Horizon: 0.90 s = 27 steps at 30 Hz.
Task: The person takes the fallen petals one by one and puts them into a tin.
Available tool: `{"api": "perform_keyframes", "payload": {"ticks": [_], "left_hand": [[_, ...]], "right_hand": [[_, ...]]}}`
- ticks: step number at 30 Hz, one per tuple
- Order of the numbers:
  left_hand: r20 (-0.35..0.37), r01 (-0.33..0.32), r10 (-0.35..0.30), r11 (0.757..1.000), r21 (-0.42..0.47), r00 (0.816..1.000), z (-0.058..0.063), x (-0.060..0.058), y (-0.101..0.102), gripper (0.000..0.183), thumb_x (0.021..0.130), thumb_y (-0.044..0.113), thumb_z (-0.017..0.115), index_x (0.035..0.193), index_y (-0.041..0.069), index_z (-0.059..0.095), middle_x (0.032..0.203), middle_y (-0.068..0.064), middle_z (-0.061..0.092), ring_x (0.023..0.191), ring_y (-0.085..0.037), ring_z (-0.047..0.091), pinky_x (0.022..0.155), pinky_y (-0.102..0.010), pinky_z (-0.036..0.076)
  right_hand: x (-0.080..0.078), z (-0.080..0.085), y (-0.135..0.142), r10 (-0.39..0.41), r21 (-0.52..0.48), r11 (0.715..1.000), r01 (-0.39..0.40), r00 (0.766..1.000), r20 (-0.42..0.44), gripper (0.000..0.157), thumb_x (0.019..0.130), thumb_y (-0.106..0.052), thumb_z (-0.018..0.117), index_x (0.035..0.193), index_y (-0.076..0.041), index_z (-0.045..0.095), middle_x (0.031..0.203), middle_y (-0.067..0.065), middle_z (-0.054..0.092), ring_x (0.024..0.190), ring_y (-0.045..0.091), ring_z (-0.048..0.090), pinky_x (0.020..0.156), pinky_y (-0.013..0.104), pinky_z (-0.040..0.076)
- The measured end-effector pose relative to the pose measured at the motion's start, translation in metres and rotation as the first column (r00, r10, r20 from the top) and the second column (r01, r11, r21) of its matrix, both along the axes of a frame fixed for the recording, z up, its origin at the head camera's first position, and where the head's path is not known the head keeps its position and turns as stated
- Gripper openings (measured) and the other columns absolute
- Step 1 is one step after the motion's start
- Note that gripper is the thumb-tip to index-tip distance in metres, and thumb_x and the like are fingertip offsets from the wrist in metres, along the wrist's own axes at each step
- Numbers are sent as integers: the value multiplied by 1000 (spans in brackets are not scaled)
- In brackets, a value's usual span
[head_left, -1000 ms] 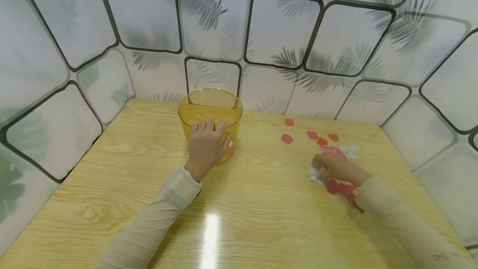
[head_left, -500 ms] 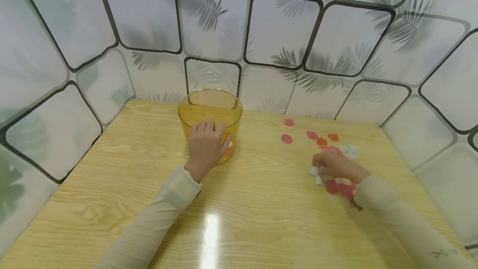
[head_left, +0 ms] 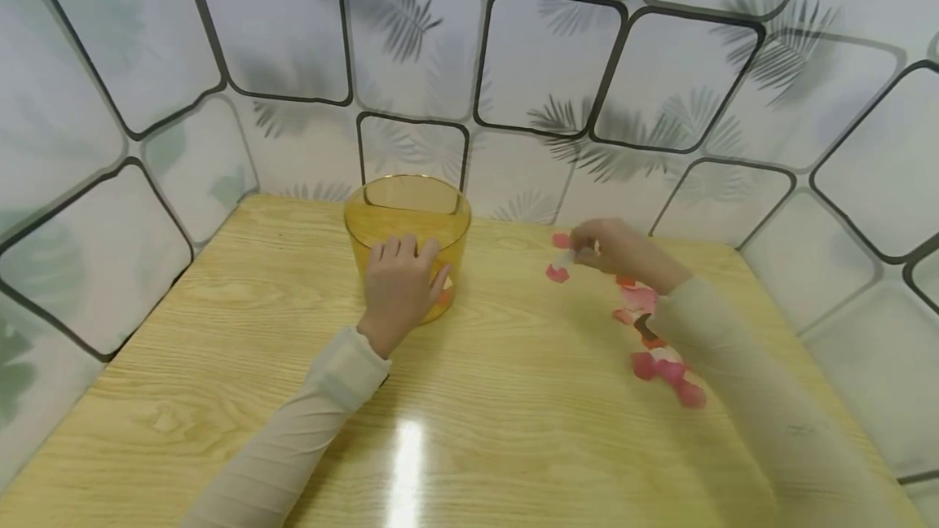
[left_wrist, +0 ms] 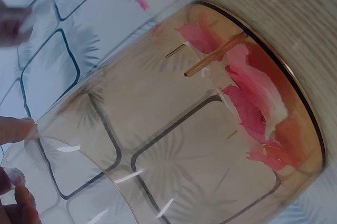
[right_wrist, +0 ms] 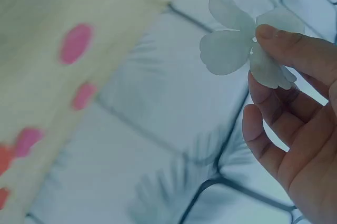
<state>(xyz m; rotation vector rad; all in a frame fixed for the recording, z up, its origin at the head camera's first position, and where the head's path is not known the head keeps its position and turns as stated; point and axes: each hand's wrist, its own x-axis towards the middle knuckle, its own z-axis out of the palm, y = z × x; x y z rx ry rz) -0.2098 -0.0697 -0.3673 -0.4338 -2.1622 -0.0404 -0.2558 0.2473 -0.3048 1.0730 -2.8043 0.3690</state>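
Observation:
My right hand pinches a white flower between thumb and fingers, raised above the back right of the table. In the right wrist view its rounded petals spread out past the fingertips. My left hand grips the rim of a see-through amber bucket, thumb and fingers at its edge in the left wrist view. Pink and red petals lie at the bottom of the bucket, along with thin brown sticks.
Pink, red and orange petals lie scattered on the wooden table, partly under the right sleeve. Two pink petals sit nearer the bucket. A patterned curtain surrounds the table's back and sides.
My right hand has lifted off the petal pile with the white flower and moved up and left toward the bucket. My left hand has stayed on the bucket.

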Motion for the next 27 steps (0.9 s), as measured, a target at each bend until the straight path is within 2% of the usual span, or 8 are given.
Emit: {"api": "perform_keyframes", "payload": {"ticks": [6, 12, 16, 21, 24, 27], "left_hand": [[-1, -4, 4, 1000, 3, 1000, -2, -2, 1, 32, 78, 41, 72, 86, 12, 60, 73, -7, 61, 64, -23, 57, 58, -33, 42], [-10, 1, -1, 1000, 10, 1000, -2, -1, -1, 32, 78, 41, 72, 85, 12, 59, 72, -7, 60, 64, -23, 55, 59, -33, 40], [-22, 7, -7, 1000, 14, 1000, 0, 0, -1, 33, 77, 41, 73, 84, 12, 59, 72, -7, 60, 63, -23, 55, 59, -33, 40], [-31, -2, 2, 1000, 1, 1000, 0, -1, -1, 35, 76, 42, 74, 84, 11, 59, 72, -8, 61, 62, -23, 56, 58, -33, 41], [-28, -2, 2, 1000, -3, 1000, 0, -1, -1, 35, 76, 42, 74, 85, 11, 60, 74, -8, 62, 63, -23, 57, 58, -33, 42], [-24, 0, 0, 1000, -6, 1000, 0, -1, -1, 35, 77, 42, 73, 86, 11, 60, 75, -8, 63, 64, -24, 58, 58, -33, 42]], "right_hand": [[-17, 34, -59, 70, -97, 993, -70, 998, -4, 6, 82, 0, 65, 81, -5, 62, 76, 6, 63, 72, 17, 56, 68, 34, 46], [-29, 51, -111, 137, -162, 976, -144, 989, -57, 3, 84, -2, 64, 82, -3, 63, 80, 9, 64, 75, 21, 58, 73, 36, 48], [-32, 51, -141, 147, -161, 975, -153, 988, -50, 4, 85, -4, 64, 81, -5, 63, 79, 7, 64, 73, 18, 56, 72, 32, 46], [-33, 45, -171, 149, -80, 986, -147, 989, 14, 4, 86, -9, 64, 88, -5, 64, 86, 7, 66, 78, 20, 57, 76, 31, 47], [-33, 40, -180, 155, -44, 987, -152, 986, 62, 11, 87, -10, 65, 96, -5, 65, 95, 9, 67, 86, 21, 62, 83, 33, 50], [-31, 37, -181, 159, -35, 987, -157, 985, 72, 18, 87, -9, 65, 103, -4, 64, 101, 10, 67, 93, 22, 63, 86, 34, 50]]}}
